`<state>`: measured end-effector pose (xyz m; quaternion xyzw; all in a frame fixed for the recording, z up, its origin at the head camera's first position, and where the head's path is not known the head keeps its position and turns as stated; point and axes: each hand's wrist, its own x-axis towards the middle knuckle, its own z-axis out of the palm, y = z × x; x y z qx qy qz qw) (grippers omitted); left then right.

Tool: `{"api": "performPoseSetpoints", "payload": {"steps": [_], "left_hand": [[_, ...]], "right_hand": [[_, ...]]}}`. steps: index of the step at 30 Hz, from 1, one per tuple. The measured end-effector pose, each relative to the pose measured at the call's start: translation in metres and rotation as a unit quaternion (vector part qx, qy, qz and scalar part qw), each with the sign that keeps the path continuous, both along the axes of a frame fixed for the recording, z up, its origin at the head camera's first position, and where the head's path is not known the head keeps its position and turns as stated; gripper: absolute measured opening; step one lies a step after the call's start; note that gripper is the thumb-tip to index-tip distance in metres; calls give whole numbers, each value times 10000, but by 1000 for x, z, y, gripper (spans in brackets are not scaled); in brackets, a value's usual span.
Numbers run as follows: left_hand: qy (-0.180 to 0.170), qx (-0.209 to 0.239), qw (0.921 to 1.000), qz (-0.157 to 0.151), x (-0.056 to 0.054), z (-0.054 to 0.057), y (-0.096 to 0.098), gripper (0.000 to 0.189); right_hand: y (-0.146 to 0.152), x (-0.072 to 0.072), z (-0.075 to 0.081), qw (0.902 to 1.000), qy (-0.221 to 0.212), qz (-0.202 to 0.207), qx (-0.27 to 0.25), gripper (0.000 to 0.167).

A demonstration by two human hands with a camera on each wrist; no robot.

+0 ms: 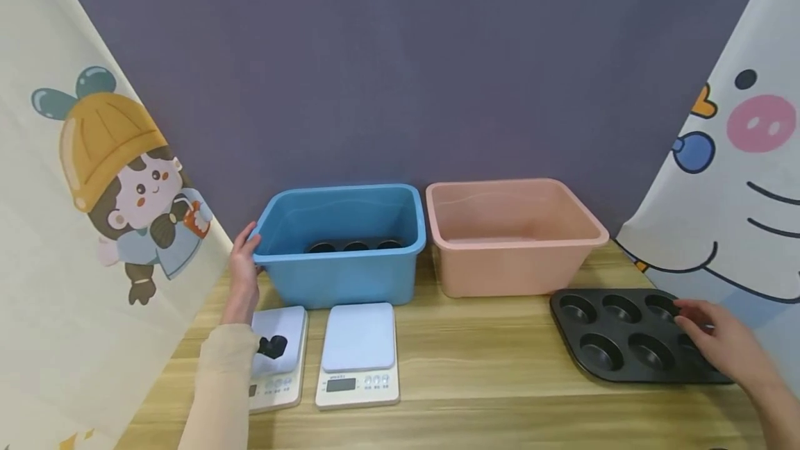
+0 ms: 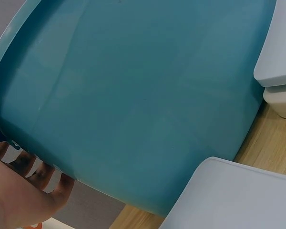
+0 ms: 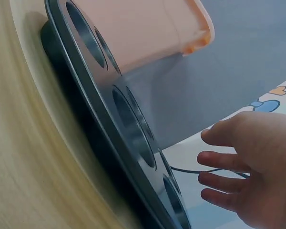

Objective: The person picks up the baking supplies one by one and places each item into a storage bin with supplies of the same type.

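At the left end of the blue plastic bin [image 1: 337, 280], my left hand [image 1: 244, 269] grips the rim. In the left wrist view its curled fingers [image 2: 62, 188] lie against the bin's end, with their tips hidden. Inside the bin sits a dark muffin tin [image 1: 356, 246], only its row of cups showing. On the right, my right hand [image 1: 719, 335] hovers over the right end of a black muffin tin [image 1: 615, 328] lying flat on the table. The right wrist view shows its fingers [image 3: 219, 181] loosely spread, apart from the tin and holding nothing.
A pink bin [image 1: 506, 269] stands right of the blue one. Two white kitchen scales, one in the middle [image 1: 359, 339] and one partly behind my left sleeve [image 1: 294, 339], sit before the blue bin. A small black object [image 1: 273, 346] shows beside that sleeve. Printed curtains flank the wooden table.
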<state>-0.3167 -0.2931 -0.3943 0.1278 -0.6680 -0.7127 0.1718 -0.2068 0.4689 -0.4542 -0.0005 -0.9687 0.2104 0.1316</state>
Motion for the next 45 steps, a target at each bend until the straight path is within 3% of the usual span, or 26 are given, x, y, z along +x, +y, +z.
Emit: {"api": "performPoseSetpoints", "payload": {"steps": [12, 18, 29, 36, 45], "left_hand": [[-72, 12, 9999, -102, 6, 8, -1, 53], [-50, -86, 10000, -10, 3, 0, -4, 52], [-58, -69, 10000, -12, 3, 2, -4, 52], [4, -28, 10000, 42, 4, 4, -1, 52], [19, 18, 10000, 8, 2, 1, -2, 52]], "right_hand": [[14, -2, -17, 9997, -28, 26, 246, 35], [20, 1, -28, 9993, 22, -143, 355, 33], [22, 6, -35, 9986, -82, -405, 319, 36], [25, 7, -45, 9985, 90, -446, 302, 35], [27, 9, -53, 9960, 222, -865, 9, 35]]}}
